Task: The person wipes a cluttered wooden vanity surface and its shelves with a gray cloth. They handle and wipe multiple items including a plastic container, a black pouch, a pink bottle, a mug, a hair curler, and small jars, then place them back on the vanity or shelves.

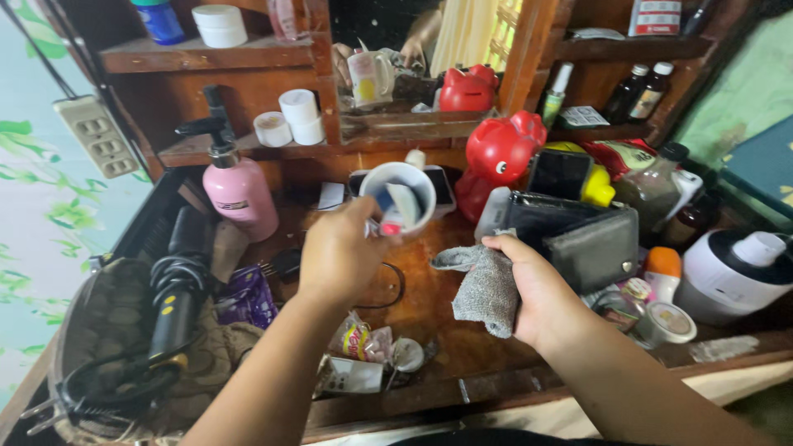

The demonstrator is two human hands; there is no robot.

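Observation:
My left hand (340, 252) grips a white mug (400, 195) and holds it tilted above the wooden dresser top (429, 306), its mouth facing me. Small items, one with a pink end, stick out of the mug. My right hand (541, 289) is closed on a folded grey cloth (486, 285), just right of the mug and in front of a dark wallet (591, 244). The two hands are a short gap apart.
A pink pump bottle (239, 190) stands at the left, a black hair iron (178, 289) on a bag beside it. A red piggy bank (500, 153), bottles, jars and a white round container (731, 272) crowd the right. Wrappers (363, 351) lie near the front edge.

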